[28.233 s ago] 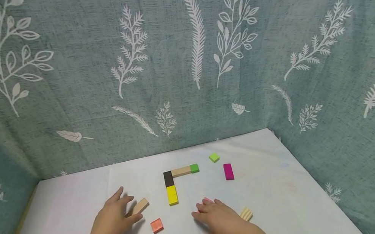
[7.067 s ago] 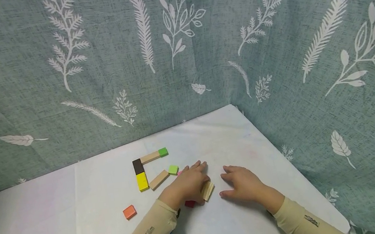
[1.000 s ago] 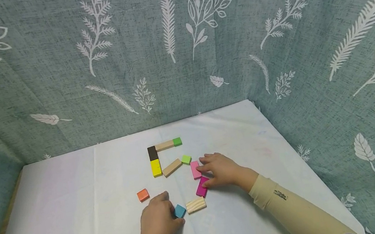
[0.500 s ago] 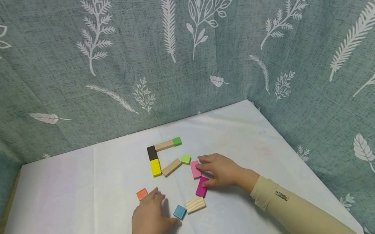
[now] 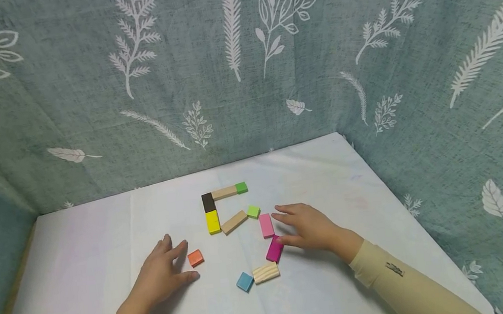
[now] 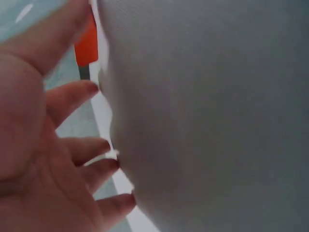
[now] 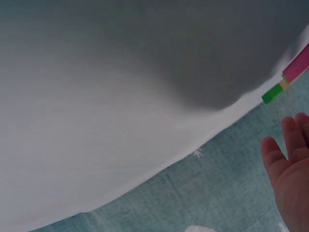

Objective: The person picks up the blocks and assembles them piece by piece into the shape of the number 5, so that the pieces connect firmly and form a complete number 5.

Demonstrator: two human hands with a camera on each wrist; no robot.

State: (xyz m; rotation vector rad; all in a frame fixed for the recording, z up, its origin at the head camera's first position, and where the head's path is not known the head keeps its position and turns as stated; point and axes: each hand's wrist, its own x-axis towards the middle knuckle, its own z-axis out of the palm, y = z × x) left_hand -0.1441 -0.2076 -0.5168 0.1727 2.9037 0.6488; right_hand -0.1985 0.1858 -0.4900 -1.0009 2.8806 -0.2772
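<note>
My left hand is spread beside a small orange block, thumb and fingers apart with nothing between them. The left wrist view also has the orange block, past the thumb. My right hand reaches in from the right with extended fingers, near a pink block; its thumb tip is right at a magenta block. A curving row runs from a plain wooden block through a light green block, the pink and magenta blocks and a striped wooden block to a blue block.
Behind the curve, a yellow block, a dark brown block, a wooden stick and a green block form an angled line. All lie on the white-covered table. A leaf-patterned curtain surrounds its back and sides.
Since 28 seconds ago, scattered blocks have come together into the curve. In the last second my left hand has left the blue block and moved left to the orange one; the right hand barely shifted.
</note>
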